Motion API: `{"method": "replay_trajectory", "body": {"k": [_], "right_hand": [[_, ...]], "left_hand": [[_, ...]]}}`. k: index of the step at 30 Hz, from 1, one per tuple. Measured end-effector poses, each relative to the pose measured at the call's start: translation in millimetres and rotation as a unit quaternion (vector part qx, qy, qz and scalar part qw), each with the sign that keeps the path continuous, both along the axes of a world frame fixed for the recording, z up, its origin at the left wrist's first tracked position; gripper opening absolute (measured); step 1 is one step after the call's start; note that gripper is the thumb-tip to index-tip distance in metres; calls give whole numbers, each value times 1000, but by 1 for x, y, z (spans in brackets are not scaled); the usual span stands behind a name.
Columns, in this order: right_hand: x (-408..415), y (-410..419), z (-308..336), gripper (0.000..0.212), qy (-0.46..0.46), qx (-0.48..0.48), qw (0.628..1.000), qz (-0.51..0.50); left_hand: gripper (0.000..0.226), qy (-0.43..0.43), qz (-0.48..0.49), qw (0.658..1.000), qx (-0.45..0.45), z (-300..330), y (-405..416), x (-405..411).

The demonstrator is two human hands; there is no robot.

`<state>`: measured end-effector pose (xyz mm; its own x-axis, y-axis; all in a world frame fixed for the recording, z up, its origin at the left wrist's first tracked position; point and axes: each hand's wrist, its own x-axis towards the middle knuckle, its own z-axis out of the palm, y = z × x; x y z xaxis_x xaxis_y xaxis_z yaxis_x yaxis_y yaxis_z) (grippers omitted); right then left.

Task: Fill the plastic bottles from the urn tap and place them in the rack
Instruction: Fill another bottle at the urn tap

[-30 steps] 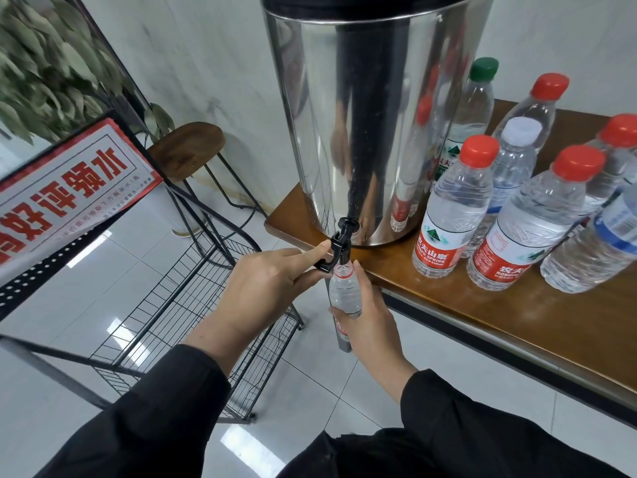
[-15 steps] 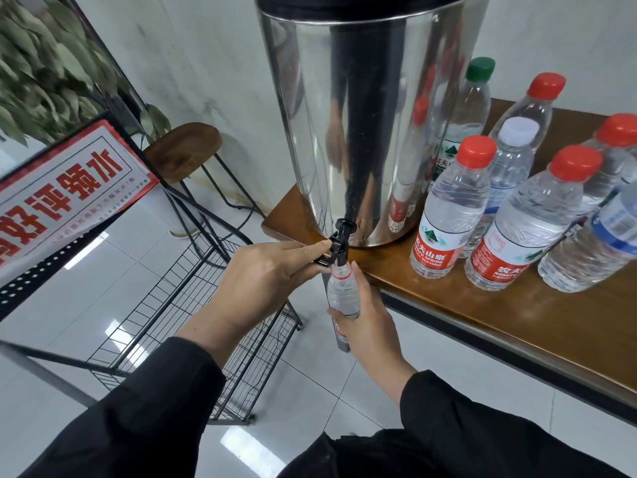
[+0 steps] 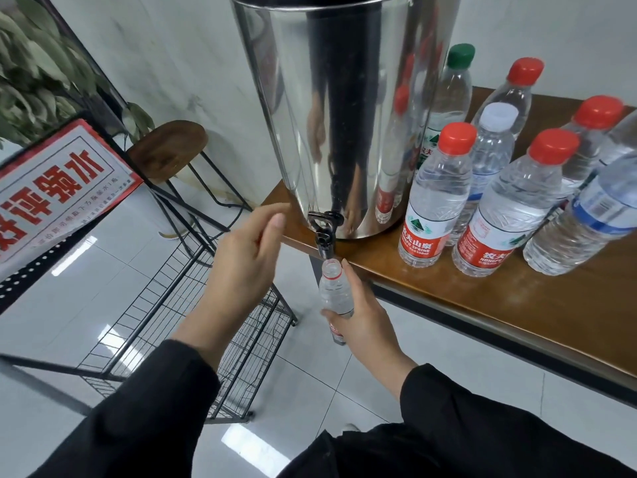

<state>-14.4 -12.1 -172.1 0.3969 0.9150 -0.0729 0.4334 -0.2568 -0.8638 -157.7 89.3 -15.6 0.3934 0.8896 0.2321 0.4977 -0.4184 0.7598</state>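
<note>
A tall steel urn point(image 3: 344, 108) stands on the corner of a wooden table point(image 3: 517, 298), its black tap point(image 3: 325, 232) hanging over the edge. My right hand point(image 3: 365, 322) grips an uncapped clear plastic bottle point(image 3: 336, 291) upright, its mouth just under the tap spout. My left hand point(image 3: 246, 257) hovers left of the tap with relaxed fingers, touching nothing. Several capped bottles point(image 3: 437, 198) with mostly red caps stand on the table right of the urn. A black wire rack point(image 3: 193, 305) sits on the floor to the left, below my left arm.
A red and white sign point(image 3: 55, 188) leans on the rack's top at the left. A wooden stool point(image 3: 169, 150) stands behind it by the wall, with green leaves point(image 3: 31, 74) at the upper left. The floor is glossy white tile.
My left hand has let go of the tap lever and drawn back to the left. The right hand still holds the bottle under the spout.
</note>
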Motion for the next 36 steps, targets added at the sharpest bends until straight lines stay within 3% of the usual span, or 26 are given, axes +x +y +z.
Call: {"method": "replay_trajectory", "body": {"k": [4,10,22,30,36], "right_hand": [[-1,-7,-2,92,12,-9,1000,-2],[1,-27,1,86,20,-14,1000,7],[41,-109,67,80,60,-2,998,2],[103,-183,118,87,23,35,998,-41],[155,-237,149,84,-27,54,996,-65]], "left_hand": [[34,-4,59,997,-56,-26,-16,-20],[25,44,26,996,-77,-46,-55,-33],[53,23,-146,988,46,-1,-102,46],[54,40,-266,957,105,31,-146,127],[48,14,-302,946,118,62,-195,194]]}}
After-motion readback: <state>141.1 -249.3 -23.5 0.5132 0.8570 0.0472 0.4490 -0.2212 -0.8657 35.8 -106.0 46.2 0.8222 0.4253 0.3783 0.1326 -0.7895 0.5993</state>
